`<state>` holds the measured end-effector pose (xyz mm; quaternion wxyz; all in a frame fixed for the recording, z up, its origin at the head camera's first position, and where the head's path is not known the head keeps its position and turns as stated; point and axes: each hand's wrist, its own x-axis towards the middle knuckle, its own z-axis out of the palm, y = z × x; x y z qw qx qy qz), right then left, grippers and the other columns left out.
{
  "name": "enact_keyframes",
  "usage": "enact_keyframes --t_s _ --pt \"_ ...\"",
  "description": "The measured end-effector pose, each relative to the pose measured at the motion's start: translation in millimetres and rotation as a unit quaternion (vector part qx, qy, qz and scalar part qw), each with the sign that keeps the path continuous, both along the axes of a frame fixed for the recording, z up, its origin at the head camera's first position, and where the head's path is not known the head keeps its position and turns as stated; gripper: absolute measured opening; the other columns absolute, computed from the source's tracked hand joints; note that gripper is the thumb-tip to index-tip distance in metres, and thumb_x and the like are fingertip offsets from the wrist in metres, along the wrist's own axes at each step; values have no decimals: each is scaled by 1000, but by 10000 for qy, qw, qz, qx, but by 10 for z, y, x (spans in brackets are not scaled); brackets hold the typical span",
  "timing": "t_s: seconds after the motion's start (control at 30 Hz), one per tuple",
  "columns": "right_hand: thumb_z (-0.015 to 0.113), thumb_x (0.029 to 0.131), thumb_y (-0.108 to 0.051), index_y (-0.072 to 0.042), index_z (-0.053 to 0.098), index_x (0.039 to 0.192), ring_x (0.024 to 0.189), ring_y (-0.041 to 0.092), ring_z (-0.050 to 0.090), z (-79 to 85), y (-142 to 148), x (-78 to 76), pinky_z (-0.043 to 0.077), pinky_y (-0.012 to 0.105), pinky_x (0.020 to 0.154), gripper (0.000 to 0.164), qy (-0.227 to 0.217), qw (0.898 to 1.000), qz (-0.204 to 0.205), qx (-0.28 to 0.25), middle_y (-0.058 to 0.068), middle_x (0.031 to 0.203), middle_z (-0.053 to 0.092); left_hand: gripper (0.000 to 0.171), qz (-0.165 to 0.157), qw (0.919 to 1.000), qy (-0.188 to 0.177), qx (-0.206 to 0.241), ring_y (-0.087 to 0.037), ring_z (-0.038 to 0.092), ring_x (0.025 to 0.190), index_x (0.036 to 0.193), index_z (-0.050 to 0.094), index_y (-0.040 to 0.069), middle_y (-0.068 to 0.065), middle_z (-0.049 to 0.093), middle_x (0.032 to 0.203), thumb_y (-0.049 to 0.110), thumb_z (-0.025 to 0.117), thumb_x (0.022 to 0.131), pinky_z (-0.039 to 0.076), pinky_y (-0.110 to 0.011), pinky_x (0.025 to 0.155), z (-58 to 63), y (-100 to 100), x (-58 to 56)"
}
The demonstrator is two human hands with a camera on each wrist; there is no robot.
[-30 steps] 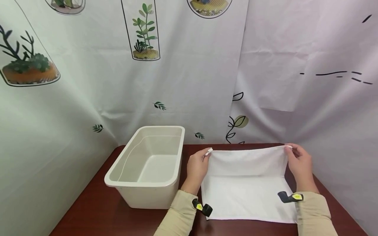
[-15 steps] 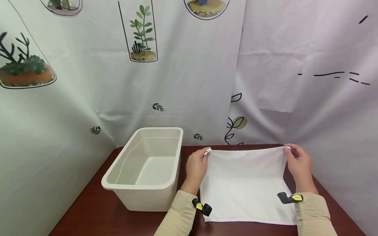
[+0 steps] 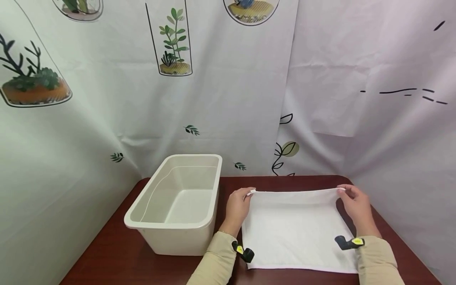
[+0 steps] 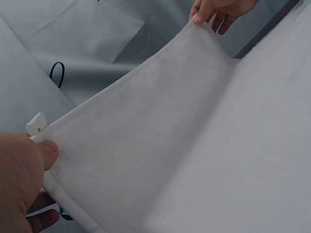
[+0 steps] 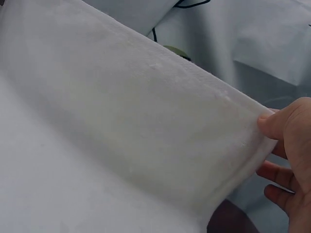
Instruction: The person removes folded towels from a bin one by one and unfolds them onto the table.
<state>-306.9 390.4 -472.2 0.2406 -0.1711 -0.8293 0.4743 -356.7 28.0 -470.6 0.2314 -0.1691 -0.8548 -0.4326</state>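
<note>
A white towel (image 3: pixel 297 233) lies on the table with its far edge lifted. My left hand (image 3: pixel 237 208) pinches the far left corner between thumb and fingers, right by a small white label (image 4: pixel 36 124). At the far right corner, my right hand (image 3: pixel 358 208) pinches the cloth the same way. In the right wrist view the thumb (image 5: pixel 277 124) presses on the towel's corner. Between the hands the lifted edge runs nearly straight, while the near part of the towel rests flat on the wood.
A deep cream plastic tub (image 3: pixel 178 226) stands left of the towel, close to the left forearm. The dark red table (image 3: pixel 117 257) is bordered by a printed white curtain (image 3: pixel 228 99) at the back and sides. Small black cameras with straps sit on both wrists.
Both hands have lowered and drawn the towel's far edge nearer to the body. The raised part of the cloth is shorter now. The tub stays put.
</note>
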Motion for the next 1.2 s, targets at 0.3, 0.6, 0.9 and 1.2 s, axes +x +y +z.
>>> enact_keyframes --t_s 0.3,0.6,0.9,1.2 --pt "50 107 -30 2 57 129 124 52 49 -208 25 0 44 64 97 39 -490 9966 448 489 34 137 53 20 -32 9997 -217 -89 -21 71 100 107 80 14 -2 76 107 3 71 93 58 -35 83 -284 -36 -49" --pt "52 105 -24 1 57 124 123 54 45 -340 142 -19 37 68 99 32 -1151 9813 1003 1170 36 136 49 18 -109 9947 -62 -1020 -23 71 101 103 80 9 -5 76 104 0 72 89 56 -38 88 -493 -95 -78" --pt "52 105 -27 -3 60 126 121 51 49 -527 163 113 40 68 95 33 -955 9803 1025 1391 33 135 53 18 -145 9778 179 -2081 -22 67 109 107 77 11 -3 74 112 5 74 90 51 -40 95 -547 -113 -13" --pt "51 106 -33 -3 61 125 131 55 40 -559 176 233 33 72 101 36 -1006 9785 1036 1473 34 140 50 17 -184 9748 175 -2217 -20 65 110 106 77 16 0 73 112 10 74 91 51 -41 96 -620 -122 68"
